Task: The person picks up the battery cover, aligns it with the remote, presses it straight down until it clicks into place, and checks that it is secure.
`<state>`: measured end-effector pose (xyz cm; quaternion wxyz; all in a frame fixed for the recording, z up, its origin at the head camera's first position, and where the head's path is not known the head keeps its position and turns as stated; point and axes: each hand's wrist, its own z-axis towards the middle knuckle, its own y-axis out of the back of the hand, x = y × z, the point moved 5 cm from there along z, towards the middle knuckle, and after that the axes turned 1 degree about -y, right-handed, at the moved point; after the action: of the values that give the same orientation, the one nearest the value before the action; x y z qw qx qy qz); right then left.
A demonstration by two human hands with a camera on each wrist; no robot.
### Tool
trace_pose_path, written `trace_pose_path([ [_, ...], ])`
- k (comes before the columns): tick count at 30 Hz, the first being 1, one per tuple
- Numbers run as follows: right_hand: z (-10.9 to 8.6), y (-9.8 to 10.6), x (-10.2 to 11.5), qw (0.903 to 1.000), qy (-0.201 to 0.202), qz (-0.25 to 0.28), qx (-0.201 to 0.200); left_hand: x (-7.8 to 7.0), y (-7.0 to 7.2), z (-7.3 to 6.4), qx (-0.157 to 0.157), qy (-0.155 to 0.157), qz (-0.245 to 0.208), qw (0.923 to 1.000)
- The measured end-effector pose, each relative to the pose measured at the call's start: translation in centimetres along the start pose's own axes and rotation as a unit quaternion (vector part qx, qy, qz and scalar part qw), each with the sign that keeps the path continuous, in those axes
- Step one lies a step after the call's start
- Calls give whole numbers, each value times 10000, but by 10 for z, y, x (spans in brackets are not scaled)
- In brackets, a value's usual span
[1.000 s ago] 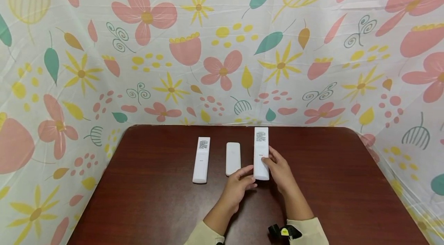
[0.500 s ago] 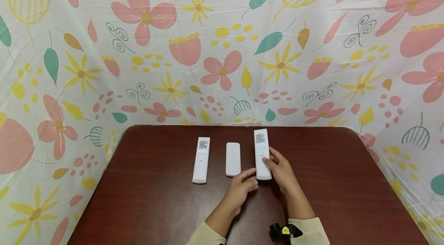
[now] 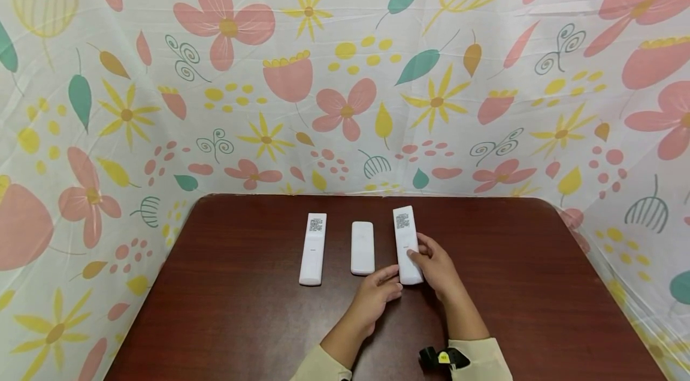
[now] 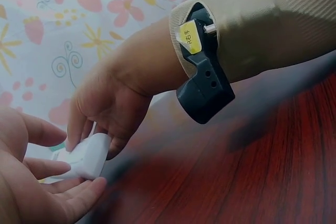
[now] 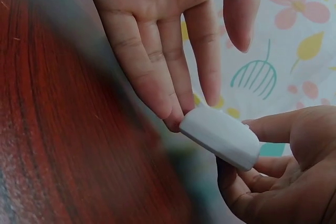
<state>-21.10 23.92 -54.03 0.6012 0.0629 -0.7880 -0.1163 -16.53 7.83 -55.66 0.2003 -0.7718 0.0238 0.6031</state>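
My right hand [image 3: 439, 272] grips a white remote control [image 3: 404, 236] near its close end, thumb on the upper face and fingers along the right side. The remote lies back side up, a printed label at its far end, and leans a little to the left. My left hand [image 3: 371, 300] reaches its nearly straight fingers to the remote's lower left edge. In the right wrist view, the left fingertips [image 5: 173, 121] touch or nearly touch the remote's end [image 5: 220, 135]. Left of it on the table lie a shorter plain white remote-like piece [image 3: 362, 248] and another labelled white remote [image 3: 313, 249].
The dark reddish-brown table [image 3: 232, 321] has rounded far corners. A floral cloth [image 3: 345, 69] hangs behind it and along both sides. A black wrist camera [image 3: 444, 359] sits at the right cuff.
The held remote has moved slightly toward me and turned, its far end now pointing a little left. My left hand has shifted slightly right with it. The other two white pieces have not moved.
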Motion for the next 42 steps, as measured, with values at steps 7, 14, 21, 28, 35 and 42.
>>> trace_pose_path([
  [7,-5,1,6,9999,-87,-37,77,-1,-3,-2,57,37,25,10000],
  [14,-1,2,-4,9998,-94,-192,47,1,-3,-2,111,115,83,9998],
  [21,-2,2,-3,9996,-42,-290,-27,2,-3,-2,103,124,112,9998],
  [28,-1,1,-5,9994,-48,-334,-26,2,-4,-2,59,123,152,9998],
  [35,0,3,-7,9976,-3,-666,-164,2,-5,-2,90,91,202,9997],
  [42,-3,7,0,9842,142,-1728,-355,3,-6,-2,106,26,258,9996],
])
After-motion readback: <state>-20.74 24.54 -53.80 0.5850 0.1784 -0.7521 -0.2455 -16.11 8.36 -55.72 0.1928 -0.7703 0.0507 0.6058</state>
